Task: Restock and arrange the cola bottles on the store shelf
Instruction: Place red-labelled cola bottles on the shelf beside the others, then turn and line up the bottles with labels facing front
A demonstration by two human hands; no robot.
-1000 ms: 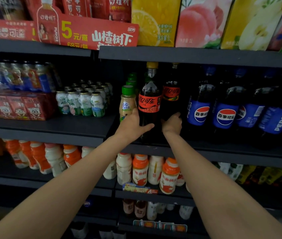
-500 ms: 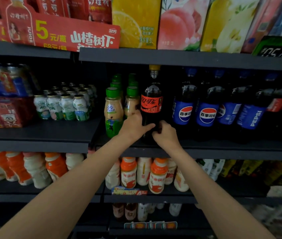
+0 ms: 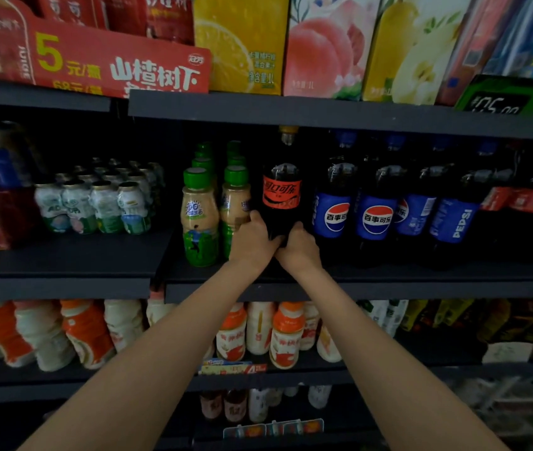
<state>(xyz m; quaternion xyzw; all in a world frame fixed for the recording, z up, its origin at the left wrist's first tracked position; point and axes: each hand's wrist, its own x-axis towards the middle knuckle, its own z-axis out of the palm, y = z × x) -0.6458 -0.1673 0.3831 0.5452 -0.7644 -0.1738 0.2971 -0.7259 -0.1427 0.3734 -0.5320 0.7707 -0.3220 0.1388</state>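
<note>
Hands clasp the base of the red-labelled cola bottle (image 3: 280,196) — left hand (image 3: 252,242) and right hand (image 3: 299,247) closed on opposite sides, likely to steady it upright on the shelf (image 3: 421,275) between the green-capped drinks (image 3: 199,219) and the Pepsi bottles (image 3: 376,216).

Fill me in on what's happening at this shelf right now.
A person is arranging drinks on a store shelf. Both hands grip the lower part of one cola bottle with a red label: the left hand on its left side, the right hand on its right. The bottle stands upright between the green-capped bottles and the row of blue-labelled Pepsi bottles.
</note>
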